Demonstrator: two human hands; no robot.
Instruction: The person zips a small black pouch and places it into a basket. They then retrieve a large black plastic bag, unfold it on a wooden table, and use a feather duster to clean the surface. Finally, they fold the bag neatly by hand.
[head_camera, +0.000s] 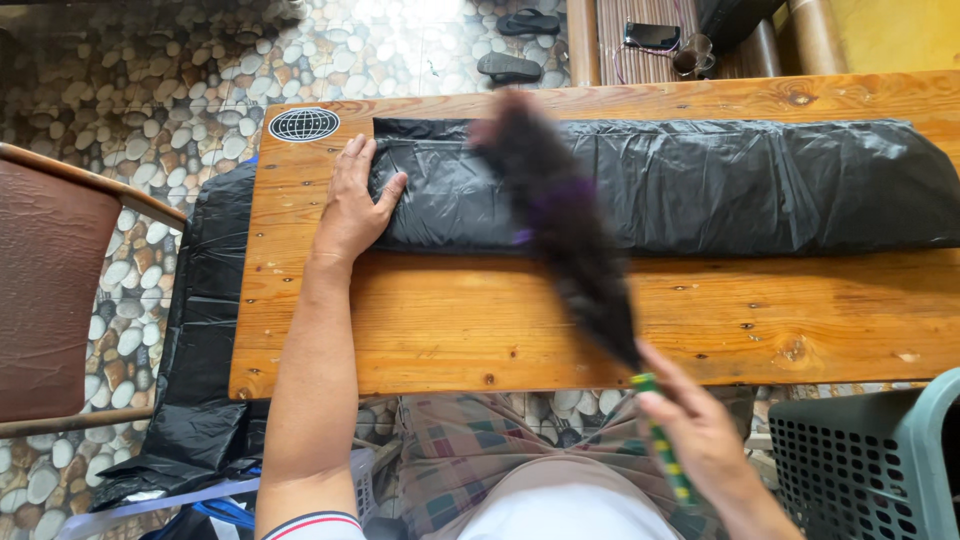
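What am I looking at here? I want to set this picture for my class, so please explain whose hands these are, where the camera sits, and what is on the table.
There is one picture, taken by a camera worn on a person's head, looking down at their own two bare hands. The left hand lies flat on a black plastic bag spread along a wooden table. The right hand grips the green striped handle of a dark feather duster, blurred over the bag. A brown chair stands at the left, a grey plastic basket at lower right, and sandals lie on the pebble-patterned floor.
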